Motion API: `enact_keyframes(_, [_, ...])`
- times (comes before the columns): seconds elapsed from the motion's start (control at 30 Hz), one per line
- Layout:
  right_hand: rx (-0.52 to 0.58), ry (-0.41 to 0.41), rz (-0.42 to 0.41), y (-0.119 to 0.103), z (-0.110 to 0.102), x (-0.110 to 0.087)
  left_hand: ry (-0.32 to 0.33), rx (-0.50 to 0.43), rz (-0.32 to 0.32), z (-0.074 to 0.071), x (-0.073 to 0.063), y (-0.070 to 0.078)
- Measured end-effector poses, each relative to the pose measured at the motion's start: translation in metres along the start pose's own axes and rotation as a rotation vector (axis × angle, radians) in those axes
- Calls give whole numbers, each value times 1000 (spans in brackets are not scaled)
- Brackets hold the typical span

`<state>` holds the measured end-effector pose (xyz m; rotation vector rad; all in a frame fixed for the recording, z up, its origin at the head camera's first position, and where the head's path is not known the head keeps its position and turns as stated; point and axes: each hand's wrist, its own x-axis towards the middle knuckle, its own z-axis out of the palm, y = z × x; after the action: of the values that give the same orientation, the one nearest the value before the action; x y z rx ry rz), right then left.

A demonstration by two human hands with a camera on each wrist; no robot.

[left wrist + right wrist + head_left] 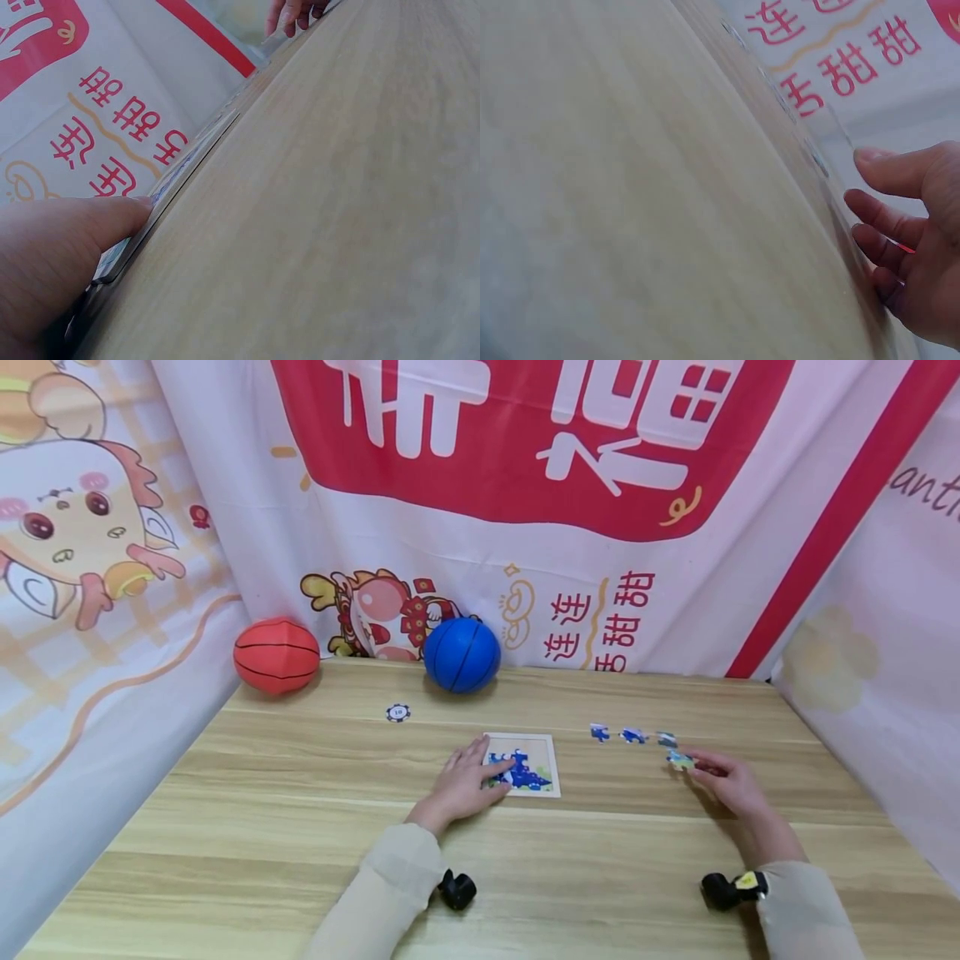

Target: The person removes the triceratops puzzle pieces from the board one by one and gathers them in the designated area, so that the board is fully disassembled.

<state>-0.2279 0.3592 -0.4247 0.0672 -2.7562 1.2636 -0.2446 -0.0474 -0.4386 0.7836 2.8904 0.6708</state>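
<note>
A square puzzle board (556, 768) with a pale rim lies mid-table, with joined blue and green pieces (531, 779) in its lower part. My left hand (461, 783) rests on the board's left side, fingers spread over the pieces. In the left wrist view its thumb (112, 219) lies along the board's edge. To the right, my right hand (733, 787) pinches a green-and-blue puzzle piece (679, 761) by its right side. That piece shows only as a thin edge in the right wrist view. Three loose puzzle pieces (633, 736) lie in a row beyond it.
A red ball (276, 656) and a blue ball (462, 654) sit at the table's back edge, against a printed cloth (465, 552). A round chip (398, 713) marked 10 lies left of the board. Cloth walls close in both sides of the wooden table (585, 877).
</note>
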Motion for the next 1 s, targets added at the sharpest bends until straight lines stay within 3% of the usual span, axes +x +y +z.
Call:
enact_keyframes(0.2, [-92,3,18,6,1,4,8,-2,11,0,0,-1])
enact_keyframes(0.3, [-153,25,-39,8,4,6,10,-10,17,0,1,-1])
enact_keyframes(0.47, [-165,64,-118,11,9,7,7,-6,13,1,0,-1])
enact_keyframes(0.83, [-189,-39,1,5,7,9,0,-11,8,0,-2,1])
enact_keyframes(1.0, [-141,-56,20,2,5,8,1,-12,7,-1,-1,1])
